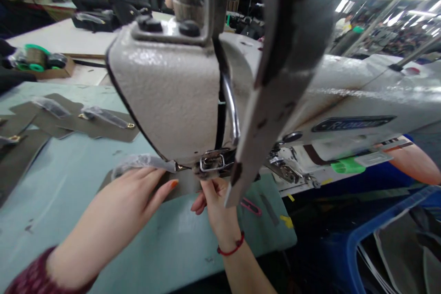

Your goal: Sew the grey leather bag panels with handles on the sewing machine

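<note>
My left hand (129, 204) lies on a grey-brown flat panel (188, 183), thumb stretched out and fingertips partly hidden at its far side. Beside those fingers is a plastic-wrapped strap (138, 163) with a small gold-coloured metal fitting (179, 166) near the machine's foot. Under the head of a sewing machine (165, 96), my right hand (217, 209) has its thumb and fingers curled together at the panel's right end. The machine's parts cover its fingertips, so what they pinch is unclear.
More panels (103, 125) with wrapped straps lie left on the pale green table (86, 161). A pink-handled tool (251, 206) lies right of my right hand. A blue bin (351, 243) with scraps stands at lower right. Thread spools (36, 59) sit in a box at back left.
</note>
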Demonstrator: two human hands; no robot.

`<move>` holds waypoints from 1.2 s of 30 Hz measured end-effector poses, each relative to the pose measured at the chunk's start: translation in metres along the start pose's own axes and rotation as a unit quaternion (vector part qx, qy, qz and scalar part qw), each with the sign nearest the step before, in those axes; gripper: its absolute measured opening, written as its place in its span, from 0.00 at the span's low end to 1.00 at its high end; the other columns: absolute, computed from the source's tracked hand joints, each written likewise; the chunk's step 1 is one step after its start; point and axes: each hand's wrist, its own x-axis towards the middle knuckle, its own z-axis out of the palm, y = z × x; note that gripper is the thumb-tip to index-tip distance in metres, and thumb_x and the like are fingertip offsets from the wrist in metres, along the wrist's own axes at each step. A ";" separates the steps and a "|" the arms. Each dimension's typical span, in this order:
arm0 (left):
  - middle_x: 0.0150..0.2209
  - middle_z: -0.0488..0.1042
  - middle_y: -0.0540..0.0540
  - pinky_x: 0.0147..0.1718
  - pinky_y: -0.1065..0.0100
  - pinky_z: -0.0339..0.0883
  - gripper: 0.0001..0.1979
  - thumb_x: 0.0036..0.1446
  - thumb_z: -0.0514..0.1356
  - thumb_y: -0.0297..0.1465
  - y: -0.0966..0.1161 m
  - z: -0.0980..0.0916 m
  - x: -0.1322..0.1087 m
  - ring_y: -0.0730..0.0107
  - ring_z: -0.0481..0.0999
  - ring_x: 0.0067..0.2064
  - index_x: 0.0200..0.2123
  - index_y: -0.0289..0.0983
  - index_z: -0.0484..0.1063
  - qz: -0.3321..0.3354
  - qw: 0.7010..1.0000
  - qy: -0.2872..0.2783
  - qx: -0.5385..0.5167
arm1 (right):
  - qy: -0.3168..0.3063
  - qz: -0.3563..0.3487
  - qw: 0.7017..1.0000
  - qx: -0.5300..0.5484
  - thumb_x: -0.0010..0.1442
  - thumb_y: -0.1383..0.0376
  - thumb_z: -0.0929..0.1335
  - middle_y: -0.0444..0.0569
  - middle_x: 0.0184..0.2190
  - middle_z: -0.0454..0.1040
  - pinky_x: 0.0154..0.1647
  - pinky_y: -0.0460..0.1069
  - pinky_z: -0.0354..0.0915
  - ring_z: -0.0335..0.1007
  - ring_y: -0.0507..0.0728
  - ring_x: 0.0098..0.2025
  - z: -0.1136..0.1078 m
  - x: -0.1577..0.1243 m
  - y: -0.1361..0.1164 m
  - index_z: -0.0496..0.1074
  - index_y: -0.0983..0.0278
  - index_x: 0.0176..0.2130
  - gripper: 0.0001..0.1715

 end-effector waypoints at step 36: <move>0.20 0.60 0.53 0.24 0.70 0.53 0.18 0.51 0.67 0.43 0.033 0.084 -0.007 0.73 0.56 0.25 0.21 0.35 0.72 -0.353 0.733 -0.008 -0.581 | -0.015 -0.090 0.996 -0.014 0.63 0.59 0.66 0.43 0.16 0.70 0.24 0.42 0.63 0.66 0.50 0.20 -0.017 -0.014 -0.005 0.69 0.65 0.25 0.18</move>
